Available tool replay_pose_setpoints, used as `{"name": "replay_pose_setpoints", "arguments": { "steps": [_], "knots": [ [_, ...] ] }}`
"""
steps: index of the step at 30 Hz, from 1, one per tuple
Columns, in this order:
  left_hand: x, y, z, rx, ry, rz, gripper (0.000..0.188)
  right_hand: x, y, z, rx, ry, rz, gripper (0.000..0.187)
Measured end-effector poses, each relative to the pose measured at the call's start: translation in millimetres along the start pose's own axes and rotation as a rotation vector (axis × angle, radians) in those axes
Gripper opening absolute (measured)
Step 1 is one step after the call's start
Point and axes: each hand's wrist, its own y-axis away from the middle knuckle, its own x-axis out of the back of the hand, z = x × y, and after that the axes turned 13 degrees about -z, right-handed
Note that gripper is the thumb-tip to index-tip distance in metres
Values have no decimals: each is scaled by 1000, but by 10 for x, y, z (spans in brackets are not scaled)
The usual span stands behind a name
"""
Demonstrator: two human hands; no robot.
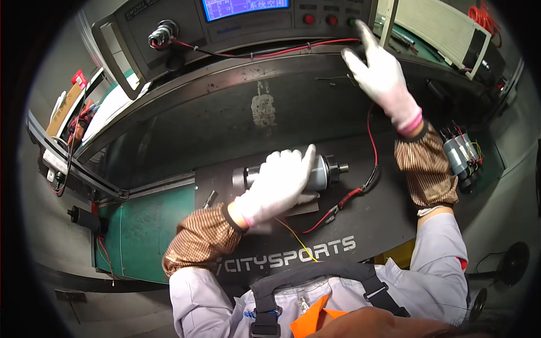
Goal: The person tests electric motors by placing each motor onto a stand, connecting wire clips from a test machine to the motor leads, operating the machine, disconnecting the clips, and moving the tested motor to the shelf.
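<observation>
A grey cylindrical electric motor [319, 172] lies on its side on a black mat [372, 225], its shaft pointing right. My left hand [279, 183], in a white glove, is closed over the motor's middle and hides much of its body. My right hand [385, 81], gloved too, reaches up to the grey test instrument [248, 35]. Its index finger is stretched out at the green button [353, 22]; whether the fingertip presses it I cannot tell. Red and black leads [352, 194] run joined across the mat to the right of the motor.
Several more motors [461, 155] with wires stand together at the right. Another black motor [84, 218] lies at the left edge of a green mat [149, 234]. A metal rail [225, 73] crosses below the instrument. A red coiled hose [483, 23] hangs at the far right.
</observation>
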Motion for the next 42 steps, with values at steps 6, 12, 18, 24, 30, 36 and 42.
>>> {"name": "replay_pose_setpoints", "arguments": {
  "steps": [6, 12, 18, 24, 30, 36, 42],
  "knots": [
    [-132, 68, 152, 130, -10, 111, 89, 25, 497, -269, -103, -256, -351, 58],
    [-198, 44, 166, 234, -29, 86, 93, -263, 1606, -340, -24, -250, -1015, 56],
    [-237, 13, 166, 252, 19, 98, 99, -414, 1859, -364, 0, -213, -691, 64],
    [-255, 6, 185, 263, 15, 97, 100, -413, 1850, -399, -49, -213, -718, 65],
    [-233, 1, 176, 263, 14, 97, 100, -447, 1854, -434, -80, -186, -712, 67],
    [-192, 13, 155, 241, 15, 79, 91, -193, 1593, -399, 18, -86, -932, 64],
    [-205, 126, 199, 238, 2, 130, 90, 190, 344, -442, 256, 226, -258, 43]
  ]
}}
